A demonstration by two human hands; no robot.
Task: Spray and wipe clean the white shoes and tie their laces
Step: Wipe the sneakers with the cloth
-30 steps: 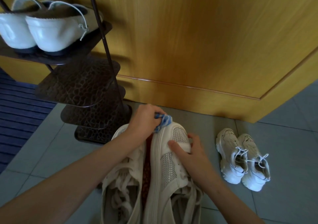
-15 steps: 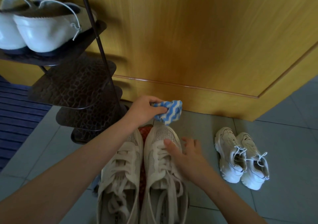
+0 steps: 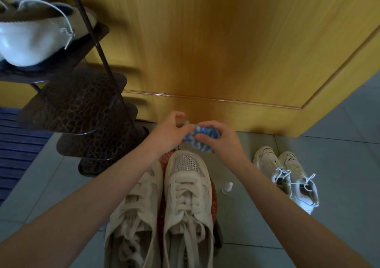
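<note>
— Where is the crumpled blue-and-white zigzag cloth (image 3: 200,139) held?

— Just beyond the toes of the large pair of cream-white mesh lace-up sneakers (image 3: 185,195). It is pinched on one side by the curled fingers of the left hand (image 3: 168,132) and on the other by those of the right hand (image 3: 220,141).

— And the sneakers themselves?

— They are set side by side on a red patterned item (image 3: 213,200), which is mostly hidden. Their toes are pointed at the yellow wooden door (image 3: 205,41), and their laces are seen lying loose.

— What is placed around them?

— A small white spray bottle (image 3: 227,187) is seen just to their right, and a smaller pair of white sneakers (image 3: 287,177) farther right. A dark metal shoe rack (image 3: 82,103) is stood to their left, with a glossy white shoe (image 3: 30,39) kept on its top shelf.
</note>
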